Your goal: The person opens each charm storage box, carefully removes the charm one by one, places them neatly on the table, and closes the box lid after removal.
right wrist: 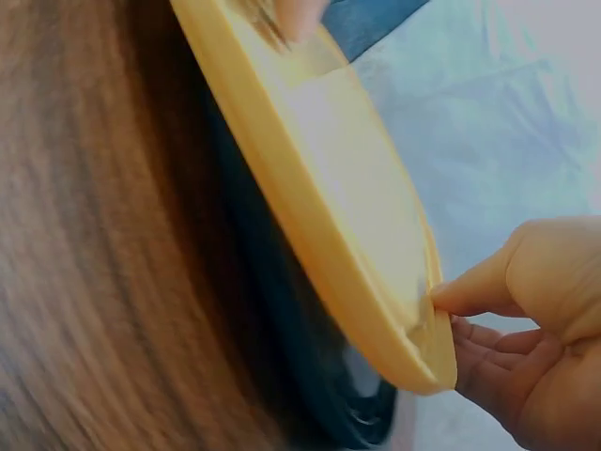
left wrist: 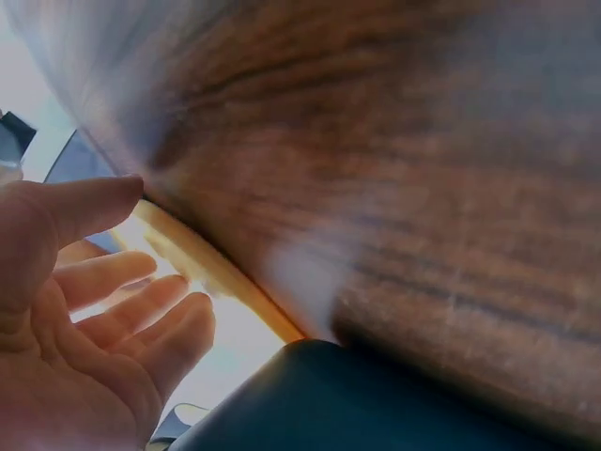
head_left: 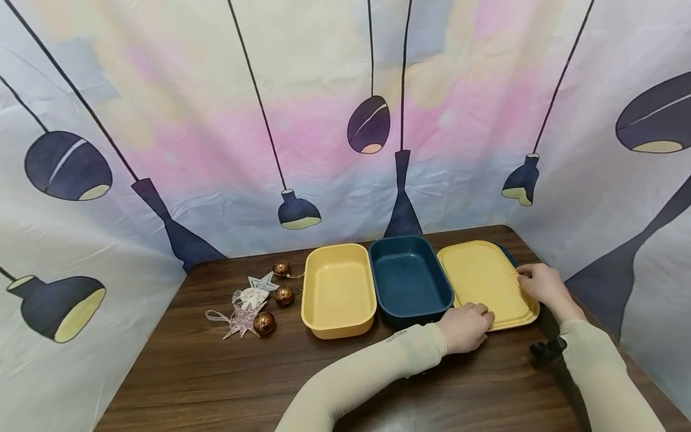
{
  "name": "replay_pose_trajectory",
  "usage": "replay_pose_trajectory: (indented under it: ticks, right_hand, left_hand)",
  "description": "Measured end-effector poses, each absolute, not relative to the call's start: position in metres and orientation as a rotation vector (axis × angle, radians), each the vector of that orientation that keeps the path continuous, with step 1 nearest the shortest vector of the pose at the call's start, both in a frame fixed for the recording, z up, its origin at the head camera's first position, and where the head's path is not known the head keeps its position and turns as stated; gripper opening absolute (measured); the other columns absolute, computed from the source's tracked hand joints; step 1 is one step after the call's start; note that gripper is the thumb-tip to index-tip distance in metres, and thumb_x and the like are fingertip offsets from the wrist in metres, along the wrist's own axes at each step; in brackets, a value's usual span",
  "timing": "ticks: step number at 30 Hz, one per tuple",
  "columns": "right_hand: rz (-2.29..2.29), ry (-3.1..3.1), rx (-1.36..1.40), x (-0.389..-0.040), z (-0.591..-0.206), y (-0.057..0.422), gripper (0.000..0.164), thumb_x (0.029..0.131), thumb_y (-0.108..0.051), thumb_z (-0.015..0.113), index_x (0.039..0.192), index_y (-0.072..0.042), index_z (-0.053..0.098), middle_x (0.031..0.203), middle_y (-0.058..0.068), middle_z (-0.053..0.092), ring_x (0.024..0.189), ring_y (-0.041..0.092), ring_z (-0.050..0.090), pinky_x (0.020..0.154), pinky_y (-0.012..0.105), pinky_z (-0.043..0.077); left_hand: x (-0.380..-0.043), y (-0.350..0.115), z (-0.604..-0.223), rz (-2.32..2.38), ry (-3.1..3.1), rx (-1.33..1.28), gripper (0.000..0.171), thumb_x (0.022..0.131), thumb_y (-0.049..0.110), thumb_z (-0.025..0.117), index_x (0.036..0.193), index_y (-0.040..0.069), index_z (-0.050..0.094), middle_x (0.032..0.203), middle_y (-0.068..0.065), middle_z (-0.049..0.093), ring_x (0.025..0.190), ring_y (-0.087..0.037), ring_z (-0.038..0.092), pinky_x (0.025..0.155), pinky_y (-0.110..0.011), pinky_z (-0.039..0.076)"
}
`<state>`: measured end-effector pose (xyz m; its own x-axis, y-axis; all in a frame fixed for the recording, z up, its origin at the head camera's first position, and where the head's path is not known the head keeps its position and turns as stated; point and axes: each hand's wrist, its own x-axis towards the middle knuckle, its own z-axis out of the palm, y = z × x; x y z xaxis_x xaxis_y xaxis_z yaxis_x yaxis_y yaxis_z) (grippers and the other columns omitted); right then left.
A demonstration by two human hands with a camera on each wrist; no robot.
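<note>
A yellow lid (head_left: 479,277) lies at the right of the table over a dark blue lid (head_left: 505,254), whose edge shows beyond it. My right hand (head_left: 543,289) pinches the yellow lid's right edge between thumb and fingers. In the right wrist view, the yellow lid (right wrist: 310,207) stands slightly off the dark blue lid (right wrist: 282,291) below. At the near edge of the yellow lid is my left hand (head_left: 465,327), its fingers loosely extended in the left wrist view. Left of the lids sit a dark blue box (head_left: 411,282) and a yellow box (head_left: 339,294), both without lids.
Several ornaments lie left of the boxes: shiny brown balls (head_left: 264,324), a silvery star (head_left: 263,282) and a glittery pink star (head_left: 242,318). A printed curtain (head_left: 335,78) hangs behind the wooden table (head_left: 227,384).
</note>
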<state>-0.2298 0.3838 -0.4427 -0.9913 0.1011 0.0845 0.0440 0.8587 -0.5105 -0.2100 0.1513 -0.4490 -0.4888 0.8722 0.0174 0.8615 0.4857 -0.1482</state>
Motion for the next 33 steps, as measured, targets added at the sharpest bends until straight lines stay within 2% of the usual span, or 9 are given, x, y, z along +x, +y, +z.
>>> replay_pose_trajectory:
  ticks: [3,15,18,22,25,27,30,33]
  right_hand:
    - [0.825,-2.930,-0.106,-0.226,-0.433,0.388,0.036,0.093,-0.011,0.049,0.117,0.015,0.055,0.107,0.033,0.057,0.091,0.046,0.054,0.065,0.045,0.047]
    - [0.890,-2.932,-0.092,-0.210,-0.410,0.401,0.044,0.096,-0.022,0.047,0.120,0.015,0.052,0.113,0.035,0.053,0.099,0.051,0.050,0.072,0.052,0.046]
    - [0.896,-2.906,-0.098,-0.206,-0.405,0.404,0.046,0.097,-0.024,0.045,0.120,0.014,0.053,0.113,0.035,0.053,0.098,0.048,0.052,0.071,0.047,0.046]
    - [0.981,-2.881,-0.177,-0.203,-0.398,0.405,0.049,0.098,-0.028,0.042,0.122,0.013,0.052,0.109,0.032,0.056,0.081,0.032,0.056,0.062,0.035,0.045]
    - [1.122,-2.839,-0.251,-0.201,-0.394,0.403,0.054,0.098,-0.033,0.040,0.126,0.013,0.049,0.104,0.027,0.057,0.071,0.022,0.056,0.057,0.032,0.046]
    - [1.274,-2.771,-0.296,-0.200,-0.393,0.401,0.058,0.098,-0.037,0.041,0.131,0.011,0.045,0.105,0.022,0.056,0.070,0.019,0.057,0.058,0.032,0.049]
    - [1.582,-2.597,-0.323,-0.200,-0.390,0.399,0.060,0.098,-0.038,0.042,0.139,0.005,0.037,0.103,0.004,0.057,0.070,0.014,0.060,0.060,0.031,0.052]
    - [1.868,-2.339,-0.268,-0.198,-0.388,0.397,0.049,0.099,-0.029,0.043,0.141,-0.003,0.040,0.100,-0.013,0.056,0.073,0.008,0.060,0.061,0.027,0.052]
  left_hand:
    - [-0.209,0.150,-0.450,0.159,-2.603,-1.518,0.029,0.090,0.033,0.060,0.118,0.027,0.055,0.115,0.011,0.048,0.101,-0.004,0.051,0.063,-0.017,0.046]
    - [-0.211,0.148,-0.440,0.078,-2.360,-1.501,0.028,0.097,0.025,0.049,0.125,0.024,0.055,0.120,0.008,0.053,0.107,-0.007,0.052,0.067,-0.015,0.048]
    - [-0.211,0.147,-0.433,0.115,-2.299,-1.522,0.033,0.098,0.024,0.048,0.131,0.022,0.052,0.125,0.006,0.052,0.113,-0.007,0.050,0.070,-0.015,0.048]
    - [-0.214,0.146,-0.418,0.133,-2.250,-1.556,0.037,0.100,0.022,0.045,0.137,0.022,0.048,0.132,0.004,0.050,0.118,-0.007,0.047,0.076,-0.015,0.047]
    - [-0.217,0.143,-0.405,0.133,-2.259,-1.573,0.038,0.100,0.021,0.043,0.138,0.024,0.046,0.136,0.006,0.048,0.121,-0.005,0.045,0.080,-0.015,0.046]
    - [-0.220,0.140,-0.397,0.128,-2.276,-1.581,0.039,0.100,0.020,0.043,0.139,0.025,0.045,0.137,0.008,0.046,0.123,-0.004,0.043,0.083,-0.015,0.045]
    - [-0.225,0.132,-0.383,0.086,-2.293,-1.585,0.040,0.100,0.019,0.043,0.139,0.025,0.045,0.138,0.008,0.045,0.124,-0.003,0.041,0.087,-0.015,0.043]
    - [-0.228,0.124,-0.368,0.006,-2.300,-1.602,0.039,0.101,0.022,0.041,0.139,0.024,0.045,0.138,0.008,0.045,0.124,-0.002,0.040,0.091,-0.015,0.039]
